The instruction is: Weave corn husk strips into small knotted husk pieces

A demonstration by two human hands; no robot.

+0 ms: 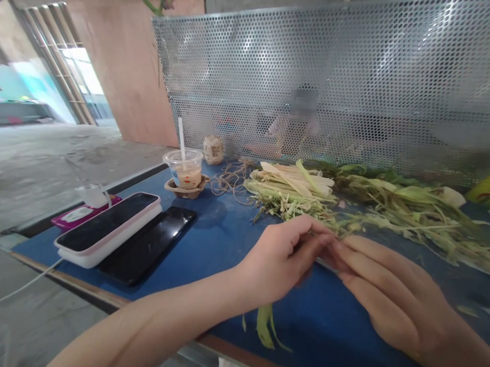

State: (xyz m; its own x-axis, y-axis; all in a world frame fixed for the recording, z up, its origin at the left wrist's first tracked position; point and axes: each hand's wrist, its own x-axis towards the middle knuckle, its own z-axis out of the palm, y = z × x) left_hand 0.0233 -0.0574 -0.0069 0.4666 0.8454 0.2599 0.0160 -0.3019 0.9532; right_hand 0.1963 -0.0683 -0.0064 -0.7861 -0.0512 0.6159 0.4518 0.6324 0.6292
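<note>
My left hand [284, 258] is closed in a pinch over the blue table [225, 232], its fingertips meeting those of my right hand [375, 285]. Whatever sits between the fingers is too small and hidden to name. My right hand is also pinched, its back turned up. A strip of green leaf [265, 326] hangs or lies below my left hand. Just behind both hands rests a pile of pale husk strips [293, 181] with thin green stalks [293, 207]. More green leafy strips [418, 202] spread out at the right.
At the left are a dark phone [148, 244], a white-edged case [109, 225] and a purple box [79, 215]. A plastic cup with a straw [185, 171] stands in a cardboard holder beside tangled twine [231, 180]. Behind rises a perforated metal screen [244, 67], a blurred person beyond it.
</note>
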